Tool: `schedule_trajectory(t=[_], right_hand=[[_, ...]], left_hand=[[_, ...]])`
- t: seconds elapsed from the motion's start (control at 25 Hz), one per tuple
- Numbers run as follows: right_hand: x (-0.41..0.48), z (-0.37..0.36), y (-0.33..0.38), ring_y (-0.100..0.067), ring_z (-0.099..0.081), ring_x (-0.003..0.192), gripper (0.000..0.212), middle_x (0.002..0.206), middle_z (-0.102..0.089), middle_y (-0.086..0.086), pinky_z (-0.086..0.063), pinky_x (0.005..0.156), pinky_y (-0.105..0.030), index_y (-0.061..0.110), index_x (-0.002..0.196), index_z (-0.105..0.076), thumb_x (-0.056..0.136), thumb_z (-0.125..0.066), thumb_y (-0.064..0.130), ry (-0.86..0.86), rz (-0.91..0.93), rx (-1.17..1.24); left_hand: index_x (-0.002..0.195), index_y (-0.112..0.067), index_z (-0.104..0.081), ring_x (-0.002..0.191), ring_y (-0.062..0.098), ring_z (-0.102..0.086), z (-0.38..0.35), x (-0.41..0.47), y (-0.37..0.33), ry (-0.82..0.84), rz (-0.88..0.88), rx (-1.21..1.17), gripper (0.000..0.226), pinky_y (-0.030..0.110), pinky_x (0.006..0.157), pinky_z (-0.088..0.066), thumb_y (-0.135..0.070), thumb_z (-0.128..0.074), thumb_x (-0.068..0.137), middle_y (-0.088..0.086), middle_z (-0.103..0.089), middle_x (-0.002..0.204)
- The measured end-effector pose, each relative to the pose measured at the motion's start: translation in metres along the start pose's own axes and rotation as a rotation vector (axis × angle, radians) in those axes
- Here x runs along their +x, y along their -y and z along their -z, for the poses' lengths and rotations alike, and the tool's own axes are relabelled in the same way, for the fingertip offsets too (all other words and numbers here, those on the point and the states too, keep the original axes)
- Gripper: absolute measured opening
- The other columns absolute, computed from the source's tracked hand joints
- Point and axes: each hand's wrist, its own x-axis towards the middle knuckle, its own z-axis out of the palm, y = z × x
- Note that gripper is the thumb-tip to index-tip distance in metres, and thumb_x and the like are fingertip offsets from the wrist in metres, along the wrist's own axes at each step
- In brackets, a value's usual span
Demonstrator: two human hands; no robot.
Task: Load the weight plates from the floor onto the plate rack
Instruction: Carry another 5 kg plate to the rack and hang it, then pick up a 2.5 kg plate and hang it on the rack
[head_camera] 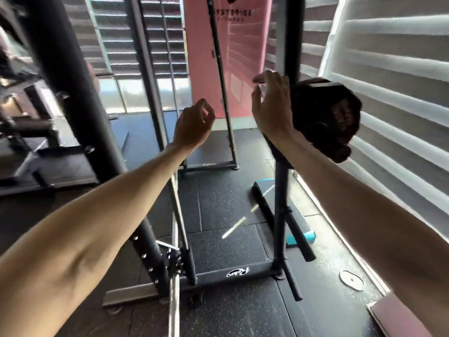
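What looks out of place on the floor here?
One small pale plate lies flat on the floor mat near the blinds, right of the rack, not yet loaded. Dark plates already hang on the rack's upper peg.

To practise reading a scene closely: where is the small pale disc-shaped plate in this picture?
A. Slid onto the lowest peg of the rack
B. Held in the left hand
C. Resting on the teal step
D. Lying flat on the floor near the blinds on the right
D: the small pale plate lies flat on the dark floor beside the blinds, touched by neither hand.
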Motion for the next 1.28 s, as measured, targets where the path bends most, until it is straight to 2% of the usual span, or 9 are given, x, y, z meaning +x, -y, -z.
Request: schedule_trajectory(t=[0.08, 0.28, 0.4, 0.6, 0.72, 0.88, 1.0, 1.12, 1.28], right_hand=[[-0.018, -0.048, 0.044, -0.030, -0.058, 0.100, 0.026, 0.099, -0.066, -0.011, -0.044, 0.091, -0.038, 0.006, 0.101, -0.064, 0.088, -0.042, 0.015, 0.105, 0.047, 0.096], [-0.083, -0.166, 0.179, -0.027, -0.067, 0.086, 0.024, 0.090, -0.072, -0.005, -0.054, 0.075, -0.038, 0.014, 0.096, -0.064, 0.090, -0.042, 0.022, 0.500, 0.051, 0.299], [-0.139, -0.229, 0.265, -0.028, -0.069, 0.087, 0.022, 0.091, -0.074, -0.007, -0.053, 0.076, -0.034, 0.016, 0.095, -0.066, 0.092, -0.045, 0.021, 0.738, 0.090, 0.352], [-0.258, -0.329, 0.401, -0.035, -0.067, 0.095, 0.026, 0.099, -0.072, -0.016, -0.053, 0.082, -0.041, 0.015, 0.102, -0.067, 0.094, -0.045, 0.026, 1.166, 0.235, 0.361], [-0.333, -0.361, 0.467, -0.035, -0.067, 0.096, 0.023, 0.101, -0.071, -0.015, -0.054, 0.083, -0.040, 0.015, 0.103, -0.066, 0.097, -0.045, 0.023, 1.405, 0.361, 0.304], [-0.420, -0.389, 0.528, -0.036, -0.069, 0.096, 0.024, 0.101, -0.073, -0.016, -0.055, 0.080, -0.039, 0.012, 0.103, -0.068, 0.094, -0.047, 0.020, 1.643, 0.510, 0.299], [-0.474, -0.408, 0.563, -0.039, -0.066, 0.106, 0.028, 0.111, -0.070, -0.021, -0.054, 0.087, -0.043, 0.005, 0.110, -0.067, 0.096, -0.045, 0.018, 1.767, 0.636, 0.302], [-0.521, -0.439, 0.592, -0.041, -0.062, 0.112, 0.031, 0.118, -0.067, -0.025, -0.050, 0.089, -0.043, 0.000, 0.115, -0.065, 0.099, -0.043, 0.016, 1.891, 0.750, 0.286], [-0.575, -0.510, 0.607, -0.041, -0.060, 0.114, 0.032, 0.122, -0.064, -0.025, -0.048, 0.088, -0.041, 0.000, 0.116, -0.063, 0.098, -0.043, 0.018, 2.042, 0.796, 0.248]], left_hand=[[0.089, -0.017, -0.060, 0.066, 0.021, -0.069, 0.037, -0.013, 0.041, 0.023, 0.086, 0.053, 0.022, 0.039, 0.069, -0.058, -0.034, -0.046, 0.094, 0.001, -0.070, 0.074], [0.079, -0.019, -0.058, 0.056, 0.020, -0.068, 0.141, -0.084, 0.147, 0.110, 0.271, 0.129, 0.023, 0.038, 0.058, -0.058, -0.035, -0.045, 0.090, 0.002, -0.070, 0.068], [0.080, -0.014, -0.061, 0.048, 0.016, -0.067, 0.206, -0.147, 0.217, 0.199, 0.433, 0.192, 0.030, 0.032, 0.053, -0.057, -0.035, -0.047, 0.097, 0.001, -0.070, 0.064], [0.083, -0.014, -0.064, 0.055, 0.020, -0.068, 0.319, -0.287, 0.328, 0.320, 0.798, 0.315, 0.026, 0.037, 0.057, -0.059, -0.026, -0.045, 0.095, 0.004, -0.072, 0.070], [0.090, -0.013, -0.065, 0.063, 0.023, -0.071, 0.378, -0.382, 0.373, 0.327, 1.062, 0.347, 0.025, 0.033, 0.062, -0.056, -0.027, -0.045, 0.097, 0.005, -0.071, 0.075], [0.088, -0.014, -0.061, 0.076, 0.031, -0.071, 0.426, -0.490, 0.406, 0.305, 1.320, 0.356, 0.021, 0.032, 0.061, -0.047, -0.026, -0.047, 0.098, 0.005, -0.063, 0.072], [0.093, -0.011, -0.063, 0.074, 0.027, -0.072, 0.439, -0.546, 0.422, 0.284, 1.496, 0.271, 0.026, 0.039, 0.070, -0.058, -0.028, -0.046, 0.099, 0.008, -0.070, 0.078], [0.097, -0.006, -0.066, 0.080, 0.029, -0.072, 0.444, -0.588, 0.451, 0.273, 1.629, 0.223, 0.029, 0.039, 0.076, -0.057, -0.026, -0.045, 0.099, 0.012, -0.065, 0.081], [0.107, -0.006, -0.066, 0.095, 0.032, -0.068, 0.446, -0.616, 0.509, 0.281, 1.790, 0.192, 0.030, 0.037, 0.081, -0.055, -0.025, -0.044, 0.101, 0.015, -0.069, 0.102]])
